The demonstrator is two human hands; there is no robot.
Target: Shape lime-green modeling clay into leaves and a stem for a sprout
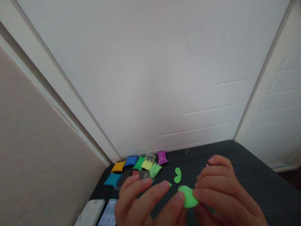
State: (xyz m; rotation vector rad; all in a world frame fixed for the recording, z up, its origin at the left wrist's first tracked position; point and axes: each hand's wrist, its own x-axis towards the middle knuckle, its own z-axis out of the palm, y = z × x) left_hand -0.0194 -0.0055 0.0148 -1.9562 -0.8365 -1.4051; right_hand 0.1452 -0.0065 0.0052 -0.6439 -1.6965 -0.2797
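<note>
A flattened, rounded piece of bright green modelling clay [187, 197] is held up between my two hands, above the dark table. My left hand [148, 204] presses a digit against its left edge, while several other fingers are raised and spread. My right hand [223, 191] pinches the right edge between fingertips and thumb, with the remaining fingers curled above. Beyond the hands, a curved green clay piece [178, 175] with a thick lower end lies on the table. A small green bit [170, 184] shows beside a left fingertip, partly hidden. The undersides of both hands are out of sight.
Small packets lie at the back left: orange [118, 166], blue [131, 160], teal [113, 179], yellow [148, 162], light green [155, 169] and purple [162, 157]. A white device [91, 212] sits front left. A white panel [141, 78] rises behind the dark table [244, 166].
</note>
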